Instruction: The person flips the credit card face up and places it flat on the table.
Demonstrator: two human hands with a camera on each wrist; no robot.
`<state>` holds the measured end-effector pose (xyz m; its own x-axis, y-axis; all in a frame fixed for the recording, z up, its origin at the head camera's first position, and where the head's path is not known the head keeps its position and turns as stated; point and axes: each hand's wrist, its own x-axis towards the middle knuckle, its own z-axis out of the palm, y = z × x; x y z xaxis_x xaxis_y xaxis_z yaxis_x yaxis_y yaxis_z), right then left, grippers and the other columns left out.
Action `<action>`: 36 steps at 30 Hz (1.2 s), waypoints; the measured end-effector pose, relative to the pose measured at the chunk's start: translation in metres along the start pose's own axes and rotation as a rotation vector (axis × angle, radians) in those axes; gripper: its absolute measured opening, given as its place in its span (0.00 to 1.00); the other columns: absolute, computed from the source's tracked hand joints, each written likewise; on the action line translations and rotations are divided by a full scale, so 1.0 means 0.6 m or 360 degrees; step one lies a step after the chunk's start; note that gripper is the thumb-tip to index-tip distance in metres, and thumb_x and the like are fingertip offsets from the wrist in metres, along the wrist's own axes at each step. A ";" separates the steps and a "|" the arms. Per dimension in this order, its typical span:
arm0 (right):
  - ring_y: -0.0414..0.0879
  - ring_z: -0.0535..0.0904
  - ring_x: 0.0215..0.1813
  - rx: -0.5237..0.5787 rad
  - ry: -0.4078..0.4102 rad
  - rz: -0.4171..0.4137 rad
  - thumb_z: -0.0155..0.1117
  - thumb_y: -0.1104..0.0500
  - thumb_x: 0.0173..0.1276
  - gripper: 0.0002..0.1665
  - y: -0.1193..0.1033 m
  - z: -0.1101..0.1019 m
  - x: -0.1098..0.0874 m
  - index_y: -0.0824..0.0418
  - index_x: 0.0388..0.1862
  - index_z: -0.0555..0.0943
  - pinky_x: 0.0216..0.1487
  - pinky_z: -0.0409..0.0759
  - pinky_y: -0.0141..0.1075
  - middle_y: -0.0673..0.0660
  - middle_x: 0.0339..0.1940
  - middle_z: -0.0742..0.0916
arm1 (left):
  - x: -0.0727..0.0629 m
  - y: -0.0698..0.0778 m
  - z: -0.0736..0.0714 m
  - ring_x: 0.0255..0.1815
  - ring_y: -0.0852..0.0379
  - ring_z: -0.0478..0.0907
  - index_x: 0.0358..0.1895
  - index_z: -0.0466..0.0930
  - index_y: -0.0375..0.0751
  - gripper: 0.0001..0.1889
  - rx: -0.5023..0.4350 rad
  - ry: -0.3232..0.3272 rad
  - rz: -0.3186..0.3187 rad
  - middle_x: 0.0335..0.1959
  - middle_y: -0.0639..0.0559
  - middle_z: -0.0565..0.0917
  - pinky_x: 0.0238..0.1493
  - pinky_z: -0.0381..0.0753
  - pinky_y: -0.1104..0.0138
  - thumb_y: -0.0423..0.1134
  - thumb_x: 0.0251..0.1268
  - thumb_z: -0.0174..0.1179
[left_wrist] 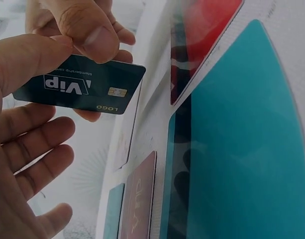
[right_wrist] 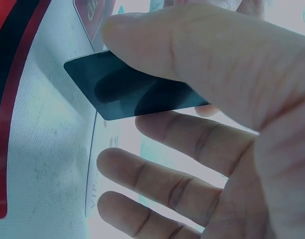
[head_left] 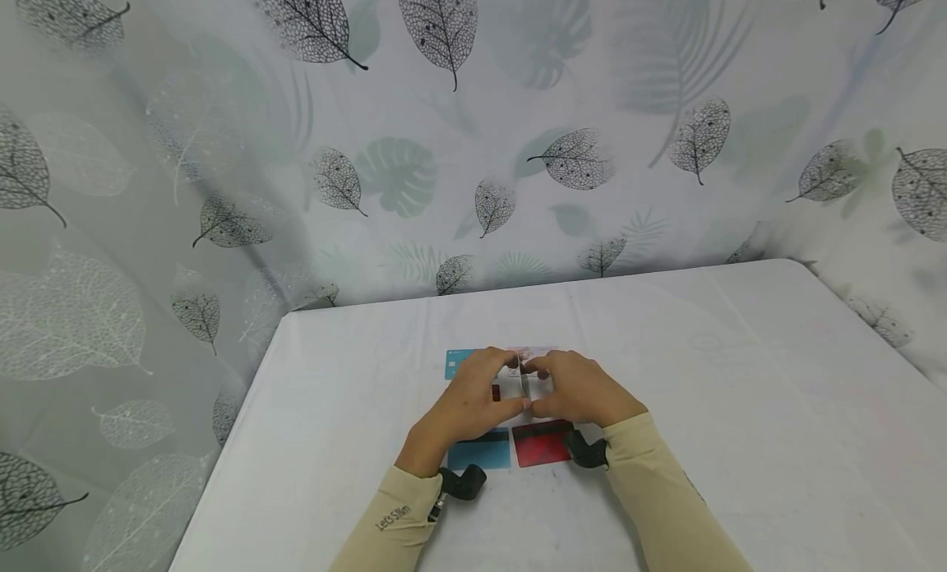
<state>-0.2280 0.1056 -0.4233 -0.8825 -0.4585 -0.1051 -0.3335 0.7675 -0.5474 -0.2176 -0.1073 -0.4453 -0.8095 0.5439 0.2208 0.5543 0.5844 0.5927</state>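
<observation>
Both hands share a dark VIP membership card (left_wrist: 100, 102), held on edge above the tabletop (head_left: 703, 440), a little beyond the red card (head_left: 543, 447) with the black stripe. The left hand (head_left: 473, 398) pinches it between thumb and fingertips, its lower fingers spread loosely; the right hand (head_left: 583, 389) does likewise, thumb on the near edge, other fingers apart from one another. Neither palm closes round it.

With the red card as landmark, a teal card (head_left: 481, 454) with a dark stripe lies just to its left; a maroon card (left_wrist: 140, 199) lies beyond and to the left; a light-blue chip card (head_left: 457, 363) lies further beyond on that side; and a pale card (head_left: 528, 350) lies well beyond, partly hidden by the hands.

The likeliest trouble is a slip: fingertips hold only the thin card's margins, so an uneven pull or early release by one hand could twist it loose and drop it onto the cards beyond the red one. Squeezing too hard edge to edge might bow it. A low-swinging wrist could also nudge the red card or its teal neighbour askew.
</observation>
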 end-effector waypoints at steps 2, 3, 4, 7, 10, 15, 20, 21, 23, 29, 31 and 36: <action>0.50 0.82 0.49 -0.0001 -0.0003 0.0003 0.80 0.55 0.57 0.32 0.000 0.000 0.000 0.60 0.62 0.85 0.46 0.82 0.46 0.58 0.51 0.88 | 0.000 0.001 0.000 0.67 0.47 0.74 0.72 0.72 0.38 0.33 -0.0012 -0.0003 -0.0015 0.64 0.46 0.80 0.67 0.75 0.49 0.45 0.67 0.70; 0.51 0.82 0.50 0.0000 -0.0005 0.0002 0.80 0.55 0.57 0.32 0.000 0.000 0.000 0.60 0.62 0.84 0.48 0.82 0.47 0.58 0.51 0.88 | 0.000 0.001 0.000 0.67 0.47 0.74 0.71 0.72 0.38 0.33 -0.0019 -0.0004 -0.0026 0.63 0.46 0.80 0.66 0.75 0.49 0.45 0.67 0.70; 0.51 0.82 0.51 -0.0001 -0.0005 0.0001 0.80 0.55 0.57 0.33 0.000 0.000 0.000 0.61 0.62 0.84 0.49 0.83 0.48 0.58 0.51 0.88 | 0.000 0.001 0.000 0.67 0.48 0.73 0.71 0.72 0.38 0.33 -0.0029 -0.0006 -0.0042 0.63 0.47 0.80 0.66 0.75 0.49 0.45 0.66 0.70; 0.54 0.82 0.54 0.0007 0.0005 -0.0009 0.79 0.56 0.58 0.33 0.000 -0.001 -0.001 0.63 0.63 0.83 0.54 0.82 0.51 0.59 0.54 0.88 | 0.000 0.003 0.000 0.67 0.48 0.73 0.70 0.73 0.39 0.32 -0.0048 -0.0011 -0.0087 0.63 0.48 0.81 0.66 0.76 0.50 0.45 0.66 0.70; 0.55 0.82 0.56 0.0022 0.0031 -0.0029 0.76 0.58 0.60 0.33 0.000 -0.002 -0.001 0.64 0.65 0.81 0.56 0.82 0.52 0.60 0.57 0.87 | 0.000 0.004 0.001 0.67 0.48 0.73 0.70 0.73 0.40 0.31 -0.0062 -0.0007 -0.0132 0.63 0.48 0.80 0.64 0.77 0.51 0.45 0.66 0.70; 0.56 0.82 0.58 0.0102 0.0095 -0.0061 0.70 0.61 0.60 0.35 0.000 -0.004 -0.004 0.61 0.69 0.77 0.56 0.82 0.52 0.61 0.59 0.85 | 0.000 0.002 0.003 0.66 0.46 0.73 0.69 0.73 0.38 0.31 -0.0047 0.0008 -0.0157 0.63 0.48 0.81 0.62 0.78 0.51 0.45 0.66 0.69; 0.55 0.81 0.58 0.0219 0.0120 -0.0106 0.69 0.61 0.60 0.36 -0.001 -0.005 -0.006 0.60 0.70 0.75 0.54 0.82 0.50 0.61 0.59 0.85 | 0.000 0.000 0.004 0.65 0.47 0.73 0.68 0.73 0.38 0.31 0.0032 0.0034 -0.0119 0.61 0.48 0.82 0.64 0.76 0.50 0.45 0.65 0.69; 0.55 0.81 0.57 0.0229 0.0122 -0.0114 0.69 0.60 0.60 0.37 -0.001 -0.005 -0.006 0.60 0.70 0.75 0.53 0.82 0.49 0.61 0.59 0.85 | 0.000 0.000 0.005 0.65 0.47 0.74 0.68 0.73 0.38 0.30 0.0042 0.0038 -0.0110 0.61 0.47 0.82 0.64 0.76 0.50 0.45 0.65 0.70; 0.53 0.81 0.57 0.0247 0.0125 -0.0122 0.69 0.60 0.59 0.37 -0.001 -0.004 -0.006 0.59 0.70 0.75 0.52 0.81 0.48 0.60 0.59 0.85 | 0.000 0.000 0.005 0.64 0.47 0.74 0.67 0.74 0.38 0.30 0.0061 0.0040 -0.0104 0.60 0.47 0.83 0.64 0.76 0.50 0.45 0.65 0.70; 0.51 0.81 0.56 0.0256 0.0155 -0.0179 0.69 0.59 0.59 0.35 -0.001 -0.002 -0.006 0.58 0.68 0.76 0.53 0.81 0.48 0.58 0.58 0.85 | 0.001 -0.002 0.007 0.63 0.46 0.75 0.67 0.75 0.39 0.30 0.0107 0.0051 -0.0079 0.58 0.46 0.83 0.68 0.72 0.47 0.45 0.64 0.70; 0.51 0.81 0.56 0.0254 0.0172 -0.0198 0.69 0.59 0.59 0.33 -0.001 -0.002 -0.006 0.57 0.66 0.78 0.54 0.81 0.48 0.56 0.57 0.85 | 0.002 -0.002 0.008 0.62 0.46 0.76 0.67 0.75 0.38 0.30 0.0129 0.0060 -0.0058 0.58 0.46 0.84 0.69 0.71 0.46 0.45 0.64 0.71; 0.50 0.80 0.56 0.0258 0.0187 -0.0213 0.71 0.59 0.58 0.30 -0.002 -0.005 -0.007 0.56 0.62 0.80 0.55 0.80 0.48 0.53 0.54 0.85 | 0.002 -0.003 0.007 0.61 0.48 0.77 0.67 0.75 0.39 0.30 0.0155 0.0046 -0.0046 0.58 0.46 0.84 0.71 0.69 0.47 0.45 0.64 0.71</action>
<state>-0.2248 0.1079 -0.4196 -0.8697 -0.4887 0.0693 -0.4006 0.6171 -0.6773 -0.2188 -0.1048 -0.4493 -0.8299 0.5093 0.2279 0.5458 0.6561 0.5212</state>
